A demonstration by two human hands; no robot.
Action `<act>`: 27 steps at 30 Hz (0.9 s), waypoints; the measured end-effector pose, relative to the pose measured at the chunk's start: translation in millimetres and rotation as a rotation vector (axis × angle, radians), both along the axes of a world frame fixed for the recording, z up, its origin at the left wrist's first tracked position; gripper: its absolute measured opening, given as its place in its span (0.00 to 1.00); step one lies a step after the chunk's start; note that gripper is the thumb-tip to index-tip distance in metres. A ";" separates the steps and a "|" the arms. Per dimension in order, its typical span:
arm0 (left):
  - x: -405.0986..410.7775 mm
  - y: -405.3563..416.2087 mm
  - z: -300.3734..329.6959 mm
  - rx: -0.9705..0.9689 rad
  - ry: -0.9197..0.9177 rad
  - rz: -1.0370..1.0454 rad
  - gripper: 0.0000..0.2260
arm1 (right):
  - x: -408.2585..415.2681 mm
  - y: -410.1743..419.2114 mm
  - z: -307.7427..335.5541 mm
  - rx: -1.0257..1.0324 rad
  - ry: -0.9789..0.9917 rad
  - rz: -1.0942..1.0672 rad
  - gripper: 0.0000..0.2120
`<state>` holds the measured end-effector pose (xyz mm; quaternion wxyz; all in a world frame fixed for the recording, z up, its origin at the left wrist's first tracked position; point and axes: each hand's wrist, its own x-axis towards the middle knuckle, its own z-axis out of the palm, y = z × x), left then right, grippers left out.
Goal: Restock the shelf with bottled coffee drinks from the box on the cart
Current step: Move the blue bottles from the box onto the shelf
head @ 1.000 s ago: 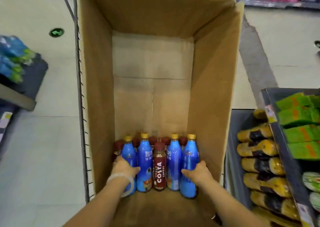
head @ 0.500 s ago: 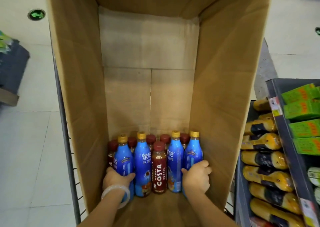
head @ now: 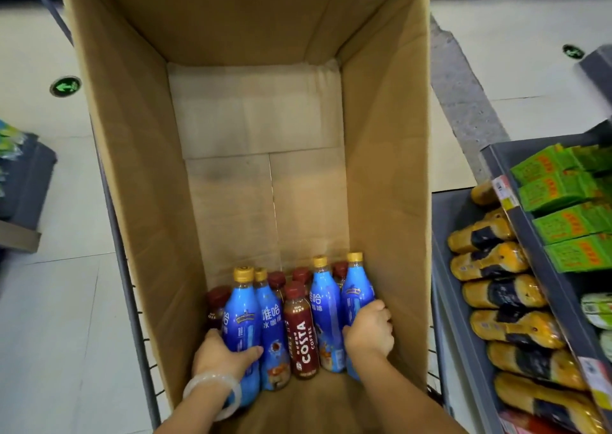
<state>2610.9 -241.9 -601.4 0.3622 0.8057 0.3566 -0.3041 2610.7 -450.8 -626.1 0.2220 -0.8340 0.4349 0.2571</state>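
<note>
I look down into a tall cardboard box (head: 132,175) with the bottles clustered at its near end, around six o'clock in my view. My left hand (head: 220,355) is curled round the leftmost blue bottle (head: 239,317), thumb across its front, a pale bangle (head: 212,389) on the wrist. My right hand (head: 369,329) is wrapped round the rightmost blue bottle (head: 356,296), fingers curled behind it next to the box's right wall. Between them stand two more blue bottles with gold caps (head: 270,321) (head: 326,307) and a brown Costa Coffee bottle (head: 299,331) in the middle, all upright and touching their neighbours. More dark-red capped bottles (head: 276,281) sit in a row just behind, mostly hidden. The far part of the box floor, towards twelve o'clock, is bare cardboard. The wire cart (head: 132,304) shows along the box's left side at nine o'clock. At three to four o'clock a grey shelf (head: 530,231) holds yellow-and-black bottles (head: 493,263) lying in a row and green cartons (head: 563,201) above them
</note>
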 end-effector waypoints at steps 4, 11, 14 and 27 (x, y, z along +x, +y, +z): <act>3.3 -1.2 20.6 -0.039 -0.050 -0.039 0.24 | -5.0 -8.3 28.3 0.238 -0.102 -0.052 0.32; 38.2 -47.8 106.6 -0.284 -0.313 -0.074 0.31 | -5.6 -33.5 120.5 0.521 -0.649 -0.082 0.29; 53.8 -85.6 157.9 -0.396 -0.489 -0.117 0.29 | -5.4 -58.7 181.3 0.536 -0.828 -0.080 0.28; -1.5 -290.8 380.0 -0.819 -0.865 -0.565 0.19 | -129.6 -230.5 423.4 0.124 -1.329 -0.164 0.28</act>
